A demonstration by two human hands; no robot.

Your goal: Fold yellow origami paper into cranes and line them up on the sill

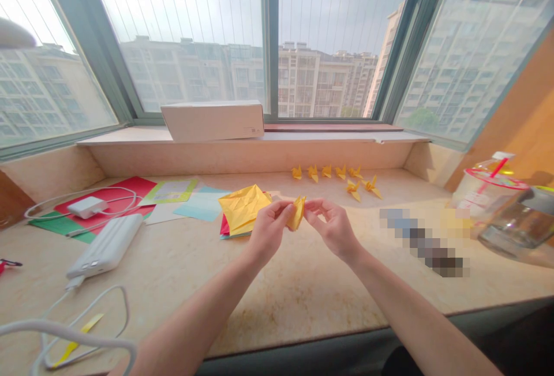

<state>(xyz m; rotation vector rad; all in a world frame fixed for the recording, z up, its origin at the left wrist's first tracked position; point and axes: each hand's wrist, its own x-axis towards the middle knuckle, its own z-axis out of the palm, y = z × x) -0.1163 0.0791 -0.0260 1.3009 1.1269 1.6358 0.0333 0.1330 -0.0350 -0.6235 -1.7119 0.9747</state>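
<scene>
Between my left hand [269, 233] and my right hand [333, 228], a small piece of folded yellow paper [296, 213] is pinched by the fingertips of both hands. Just left of my left hand lies a larger creased sheet of yellow paper [242, 209]. It rests on a small stack of coloured paper [224, 227], with red showing at the edge. Farther ahead, a row of several small yellow origami cranes [335, 174] stands on the stone counter [298, 284], near the wall below the window.
To the left lie sheets of red, green and blue paper [108, 203], a white charger [86, 207], a white power bank [104, 246] and white cables [82, 324]. A plastic cup with a red rim [489, 197] and a glass jar [517, 229] stand at the right. A cardboard box [212, 120] sits on the windowsill.
</scene>
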